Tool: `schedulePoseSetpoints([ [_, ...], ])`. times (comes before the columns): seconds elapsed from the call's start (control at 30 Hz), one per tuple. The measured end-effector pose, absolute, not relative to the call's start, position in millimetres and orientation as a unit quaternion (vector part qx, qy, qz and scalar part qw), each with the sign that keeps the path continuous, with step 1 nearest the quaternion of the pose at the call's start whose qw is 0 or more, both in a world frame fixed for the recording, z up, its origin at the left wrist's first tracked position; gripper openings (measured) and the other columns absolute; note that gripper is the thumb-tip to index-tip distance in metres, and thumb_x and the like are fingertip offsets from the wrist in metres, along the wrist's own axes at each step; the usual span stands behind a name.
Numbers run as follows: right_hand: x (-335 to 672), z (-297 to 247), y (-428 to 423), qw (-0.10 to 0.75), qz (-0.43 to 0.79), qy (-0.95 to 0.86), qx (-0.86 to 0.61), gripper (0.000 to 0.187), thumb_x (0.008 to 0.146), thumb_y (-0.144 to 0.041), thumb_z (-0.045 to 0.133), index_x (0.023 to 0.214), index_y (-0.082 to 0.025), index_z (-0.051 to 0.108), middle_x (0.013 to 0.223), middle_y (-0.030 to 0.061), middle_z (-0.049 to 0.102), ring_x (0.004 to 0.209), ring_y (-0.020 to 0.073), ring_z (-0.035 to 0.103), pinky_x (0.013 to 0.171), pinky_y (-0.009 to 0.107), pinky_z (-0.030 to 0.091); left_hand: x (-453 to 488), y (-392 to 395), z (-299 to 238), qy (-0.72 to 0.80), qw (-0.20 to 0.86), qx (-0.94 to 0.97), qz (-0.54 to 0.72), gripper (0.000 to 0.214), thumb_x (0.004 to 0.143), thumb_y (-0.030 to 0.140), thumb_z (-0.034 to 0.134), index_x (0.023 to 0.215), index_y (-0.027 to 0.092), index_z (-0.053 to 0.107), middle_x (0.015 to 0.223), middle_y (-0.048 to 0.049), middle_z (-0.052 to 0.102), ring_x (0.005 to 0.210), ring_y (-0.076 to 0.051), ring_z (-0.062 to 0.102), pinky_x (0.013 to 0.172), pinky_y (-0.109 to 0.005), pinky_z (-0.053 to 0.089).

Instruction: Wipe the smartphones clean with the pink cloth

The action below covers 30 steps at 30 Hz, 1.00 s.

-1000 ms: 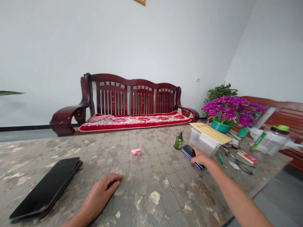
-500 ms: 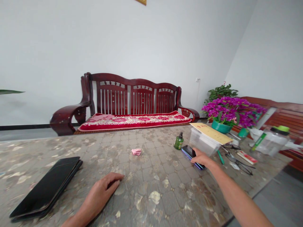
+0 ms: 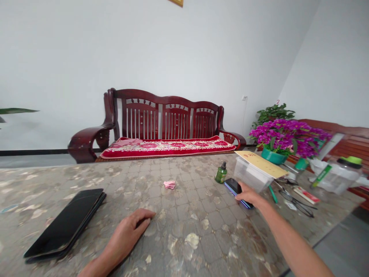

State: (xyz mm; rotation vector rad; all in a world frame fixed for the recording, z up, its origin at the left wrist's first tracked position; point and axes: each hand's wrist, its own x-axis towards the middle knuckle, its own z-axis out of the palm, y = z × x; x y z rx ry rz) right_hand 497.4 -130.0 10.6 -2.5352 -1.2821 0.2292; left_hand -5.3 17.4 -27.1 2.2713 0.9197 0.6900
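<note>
My right hand (image 3: 247,194) grips a smartphone (image 3: 232,186), thumb on the near side and fingers over the dark screen. The phone has a shiny blue-purple edge and lies on the table beside a clear plastic box (image 3: 253,176). My left hand (image 3: 131,231) rests on the tabletop, holding nothing, with the thumb a little apart from the fingers. A folded pink cloth (image 3: 169,184) lies beyond it. To its left is a black tablet in a case (image 3: 67,223). Just past the phone stands a green spray bottle (image 3: 221,173) with a black pump.
A yellow envelope (image 3: 259,163) covers the box. Around it on the patterned table (image 3: 184,219) are glasses (image 3: 300,206), a red-and-white packet (image 3: 306,195), purple flowers (image 3: 285,134) and a clear bottle with a green lid (image 3: 343,175). A wooden bench (image 3: 173,119) stands beyond.
The view has turned slightly left, so everything sits a little further right. Both hands keep their places on the table and the phone.
</note>
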Motion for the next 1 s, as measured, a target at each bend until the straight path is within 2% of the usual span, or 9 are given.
schedulePoseSetpoints([
  [0.13, 492.0, 15.8, -128.5, 0.137, 0.081, -0.423, -0.892, 0.069, 0.056, -0.024, 0.072, 0.124, -0.015, 0.06, 0.117, 0.0113, 0.068, 0.111, 0.0309, 0.06, 0.092, 0.037, 0.045, -4.7, 16.0, -25.8, 0.34, 0.3, 0.852, 0.261, 0.028, 0.088, 0.035, 0.047, 0.096, 0.026, 0.073, 0.1, -0.0008, 0.075, 0.096, -0.022, 0.069, 0.089, -0.032, 0.053],
  [0.23, 489.8, 22.2, -131.1, 0.135, 0.082, -0.419, -0.894, 0.058, 0.061, -0.026, 0.07, 0.118, -0.017, 0.064, 0.107, 0.0087, 0.071, 0.101, 0.0298, 0.065, 0.085, 0.036, 0.048, -3.7, 13.5, -23.1, 0.344, 0.31, 0.845, 0.267, 0.027, 0.087, 0.032, 0.048, 0.096, 0.026, 0.072, 0.101, -0.0012, 0.074, 0.097, -0.022, 0.069, 0.089, -0.032, 0.052],
  [0.33, 482.8, 25.8, -130.5, 0.134, 0.055, -0.421, -0.895, 0.049, 0.066, -0.03, 0.067, 0.114, -0.019, 0.067, 0.105, 0.0116, 0.071, 0.1, 0.0347, 0.065, 0.085, 0.041, 0.049, -2.3, 7.4, -16.2, 0.35, 0.318, 0.838, 0.271, 0.027, 0.085, 0.027, 0.047, 0.096, 0.025, 0.072, 0.1, -0.0023, 0.074, 0.097, -0.022, 0.068, 0.09, -0.031, 0.051],
  [0.43, 454.8, 20.5, -116.8, 0.19, 0.003, -0.484, -0.854, 0.037, 0.069, -0.025, 0.062, 0.104, -0.028, 0.072, 0.111, 0.007, 0.07, 0.107, 0.0309, 0.062, 0.091, 0.037, 0.048, 0.5, 1.2, -11.1, 0.358, 0.316, 0.833, 0.279, 0.027, 0.083, 0.022, 0.048, 0.094, 0.024, 0.072, 0.098, -0.003, 0.074, 0.095, -0.022, 0.068, 0.088, -0.03, 0.051],
  [0.57, 377.1, 5.0, -79.4, 0.258, 0.102, -0.58, -0.766, 0.038, 0.073, -0.023, 0.053, 0.106, -0.026, 0.072, 0.112, 0.0046, 0.069, 0.097, 0.0234, 0.065, 0.091, 0.031, 0.049, 2.6, -0.4, -13.2, 0.365, 0.303, 0.822, 0.315, 0.033, 0.082, 0.017, 0.046, 0.101, 0.023, 0.073, 0.102, -0.005, 0.074, 0.096, -0.021, 0.068, 0.09, -0.031, 0.051],
  [0.77, 278.5, -5.8, -7.9, 0.333, 0.129, -0.59, -0.724, 0.057, 0.077, -0.024, 0.053, 0.133, -0.018, 0.055, 0.127, 0.01, 0.061, 0.084, 0.0165, 0.065, 0.087, 0.029, 0.049, -20.5, 19.8, 8.1, 0.458, 0.163, 0.817, 0.31, 0.043, 0.082, 0.013, 0.049, 0.121, 0.022, 0.066, 0.126, -0.0077, 0.066, 0.119, -0.025, 0.057, 0.107, -0.039, 0.04],
  [0.87, 254.1, -6.4, 18.3, 0.315, 0.102, -0.584, -0.741, 0.061, 0.082, -0.028, 0.055, 0.14, -0.014, 0.047, 0.135, 0.0152, 0.055, 0.099, 0.0198, 0.064, 0.093, 0.031, 0.046, -44.2, 35.2, 34.0, 0.53, 0.043, 0.814, 0.234, 0.049, 0.084, 0.019, 0.057, 0.134, 0.017, 0.057, 0.139, -0.0131, 0.055, 0.13, -0.029, 0.046, 0.111, -0.041, 0.033],
  [0.93, 241.3, -8.0, 27.7, 0.301, 0.084, -0.592, -0.742, 0.058, 0.085, -0.03, 0.055, 0.14, -0.015, 0.048, 0.132, 0.0147, 0.057, 0.114, 0.0232, 0.058, 0.097, 0.031, 0.043, -61.4, 43.9, 47.2, 0.592, -0.016, 0.789, 0.166, 0.058, 0.085, 0.027, 0.061, 0.14, 0.014, 0.049, 0.145, -0.0178, 0.047, 0.138, -0.035, 0.035, 0.11, -0.045, 0.031],
  [1.0, 230.5, -11.0, 31.1, 0.289, 0.063, -0.597, -0.745, 0.054, 0.086, -0.03, 0.056, 0.139, -0.017, 0.05, 0.127, 0.0127, 0.061, 0.118, 0.0245, 0.056, 0.097, 0.032, 0.042, -78.0, 51.3, 53.4, 0.637, -0.035, 0.763, 0.106, 0.064, 0.086, 0.037, 0.061, 0.144, 0.015, 0.044, 0.147, -0.0199, 0.044, 0.137, -0.037, 0.034, 0.108, -0.046, 0.032],
])
